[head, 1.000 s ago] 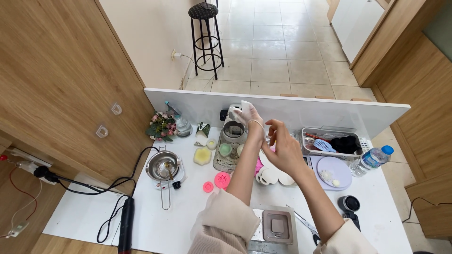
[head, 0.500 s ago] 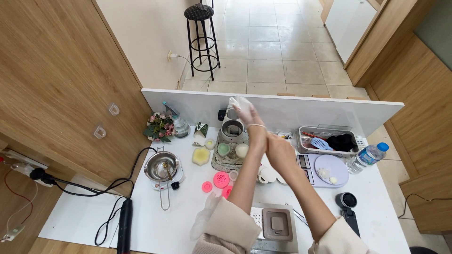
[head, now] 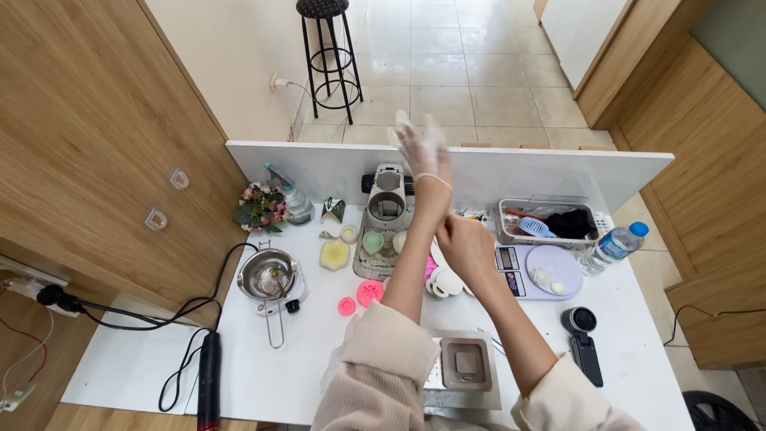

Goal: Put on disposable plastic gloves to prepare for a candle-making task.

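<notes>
Pulling glove (head: 421,148) onto left hand (head: 423,156): hand raised above table (head: 319,351), fingers spread inside thin clear glove. Right hand (head: 465,247) bare, pinching cuff at left wrist, fingers clenched on it. To do well: tug cuff evenly toward forearm, keep left fingers straight, seat each fingertip, avoid tearing film, stay clear of scale (head: 536,271).

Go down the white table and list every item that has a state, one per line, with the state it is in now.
left hand: raised, fingers spread, thin clear glove on.
right hand: bare, at the left wrist, by the glove cuff.
water bottle: lying tilted, blue cap on.
metal pot: upright, uncovered.
scale: tray bears small white pieces.
plastic bin: open, holds a blue brush.
</notes>
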